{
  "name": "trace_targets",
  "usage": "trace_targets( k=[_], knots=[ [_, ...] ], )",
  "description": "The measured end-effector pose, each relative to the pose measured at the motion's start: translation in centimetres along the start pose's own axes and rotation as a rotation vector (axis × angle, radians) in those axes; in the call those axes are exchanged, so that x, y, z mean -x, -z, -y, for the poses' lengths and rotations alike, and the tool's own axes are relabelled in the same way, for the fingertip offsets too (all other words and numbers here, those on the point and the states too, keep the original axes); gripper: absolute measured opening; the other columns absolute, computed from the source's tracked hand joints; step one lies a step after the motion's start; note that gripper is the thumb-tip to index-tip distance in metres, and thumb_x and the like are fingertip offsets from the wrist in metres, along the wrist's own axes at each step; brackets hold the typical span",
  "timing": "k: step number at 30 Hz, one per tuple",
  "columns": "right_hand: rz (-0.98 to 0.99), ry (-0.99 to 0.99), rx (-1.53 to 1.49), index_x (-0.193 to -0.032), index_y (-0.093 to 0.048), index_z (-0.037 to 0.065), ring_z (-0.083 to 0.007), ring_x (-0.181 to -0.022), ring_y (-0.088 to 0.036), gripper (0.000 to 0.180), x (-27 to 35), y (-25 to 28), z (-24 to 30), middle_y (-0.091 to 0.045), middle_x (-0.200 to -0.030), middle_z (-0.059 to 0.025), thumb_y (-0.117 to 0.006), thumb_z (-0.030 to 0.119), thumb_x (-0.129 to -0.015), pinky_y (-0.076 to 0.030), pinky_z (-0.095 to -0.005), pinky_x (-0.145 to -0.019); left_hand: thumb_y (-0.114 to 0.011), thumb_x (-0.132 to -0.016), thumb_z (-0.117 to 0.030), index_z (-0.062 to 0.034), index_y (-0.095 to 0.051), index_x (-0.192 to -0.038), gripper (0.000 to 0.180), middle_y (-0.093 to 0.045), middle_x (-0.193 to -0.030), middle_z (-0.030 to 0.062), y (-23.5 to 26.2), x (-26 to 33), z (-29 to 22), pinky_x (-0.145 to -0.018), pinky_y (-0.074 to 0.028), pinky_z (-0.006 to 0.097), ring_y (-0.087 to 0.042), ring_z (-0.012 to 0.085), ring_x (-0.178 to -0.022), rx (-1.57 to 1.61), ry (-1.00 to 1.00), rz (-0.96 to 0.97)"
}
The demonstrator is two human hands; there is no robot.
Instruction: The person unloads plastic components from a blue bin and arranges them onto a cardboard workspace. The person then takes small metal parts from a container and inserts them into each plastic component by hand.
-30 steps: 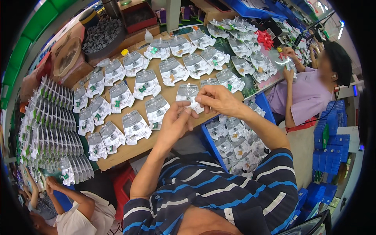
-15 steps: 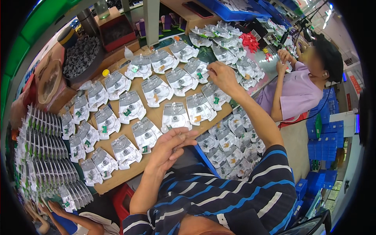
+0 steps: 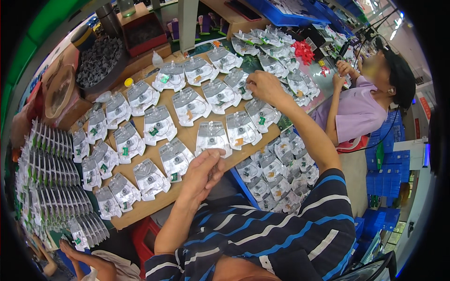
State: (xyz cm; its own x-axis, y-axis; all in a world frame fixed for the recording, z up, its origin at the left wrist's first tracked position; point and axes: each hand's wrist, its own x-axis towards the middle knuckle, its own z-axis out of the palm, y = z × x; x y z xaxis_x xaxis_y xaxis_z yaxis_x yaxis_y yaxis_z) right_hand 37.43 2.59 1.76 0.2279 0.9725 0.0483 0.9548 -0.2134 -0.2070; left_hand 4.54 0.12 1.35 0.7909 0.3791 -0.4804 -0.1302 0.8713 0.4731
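Note:
Rows of grey-and-white plastic housings, many with a small green or orange circuit board and thin wires, lie on a brown board. My right hand reaches to the far right of these rows. Its fingertips are pinched together at the right edge of one housing; whatever they hold is hidden. Close to my body, my left hand is curled at the board's front edge, just below another housing. Its fingers are folded toward the palm, and their contents cannot be made out.
Stacked housings stand at left. A round tub of small grey parts sits beside a red box. A blue bin full of housings is at my right front. Another person works at right, near red parts.
My left hand's fingers have curled inward from a more spread pose. My right hand stays at the same housing, its fingertips still together. The view has shifted slightly.

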Motion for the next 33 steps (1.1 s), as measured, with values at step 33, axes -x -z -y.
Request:
trace_targets(
  k=[33],
  knots=[
    [-0.293, -0.15, -0.621, -0.102, -0.067, 0.0, -0.0108, -0.073, -0.062, 0.017, 16.9, 1.7, 5.4, -0.066, -0.085, -0.0056, -0.068, 0.009, -0.088, -0.05, -0.0258, -0.065, -0.052, -0.1, -0.013, 0.0024, -0.052, -0.114, 0.021, -0.064, -0.096, 0.0133, -0.1, 0.5, 3.0, -0.038, -0.03, 0.015, -0.05, 0.0065, -0.062, -0.143, 0.009, 0.182]
  ],
)
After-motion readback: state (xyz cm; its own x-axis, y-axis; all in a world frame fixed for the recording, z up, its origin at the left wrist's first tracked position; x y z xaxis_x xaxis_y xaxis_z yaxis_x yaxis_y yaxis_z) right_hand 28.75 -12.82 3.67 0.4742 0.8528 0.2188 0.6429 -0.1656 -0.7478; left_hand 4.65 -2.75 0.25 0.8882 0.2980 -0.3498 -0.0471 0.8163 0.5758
